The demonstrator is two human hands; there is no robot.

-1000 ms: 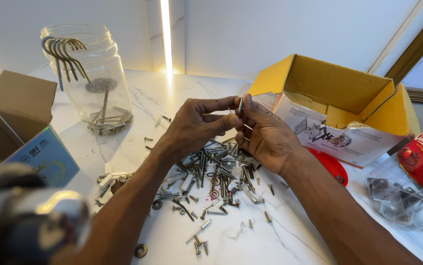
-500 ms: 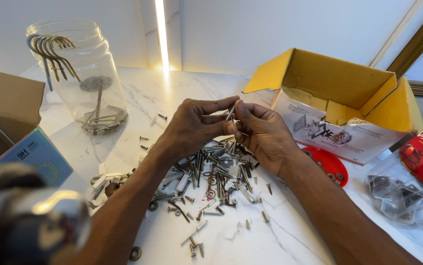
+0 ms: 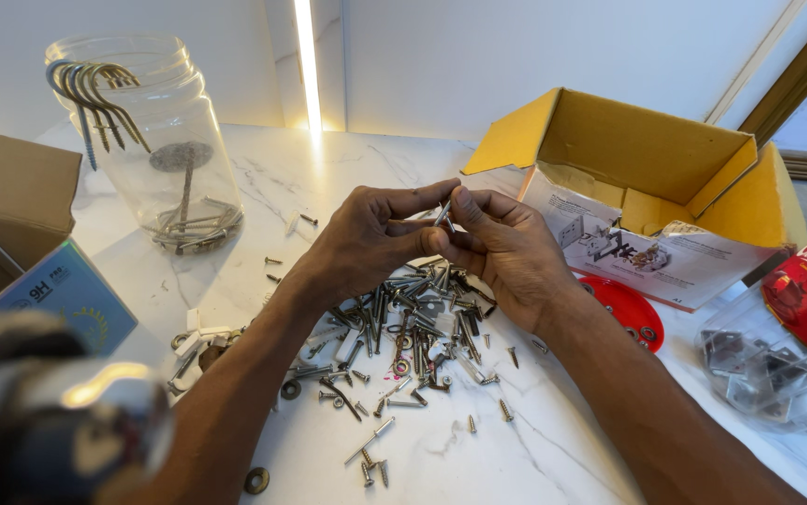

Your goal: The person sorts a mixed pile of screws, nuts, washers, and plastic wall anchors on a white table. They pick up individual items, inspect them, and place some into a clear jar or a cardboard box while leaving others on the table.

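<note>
The left hand (image 3: 366,241) and the right hand (image 3: 506,251) meet above the pile of screws (image 3: 403,327) on the marble table (image 3: 347,168). Both pinch one small screw (image 3: 443,213) between fingertips, other fingers curled. A yellow box (image 3: 647,159) stands at the right, a jar (image 3: 155,140) far left.

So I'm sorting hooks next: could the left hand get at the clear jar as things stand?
Probably yes: the left hand is pinching a small screw with the right hand, but the marble toward the clear jar holds only a few loose screws.
</note>
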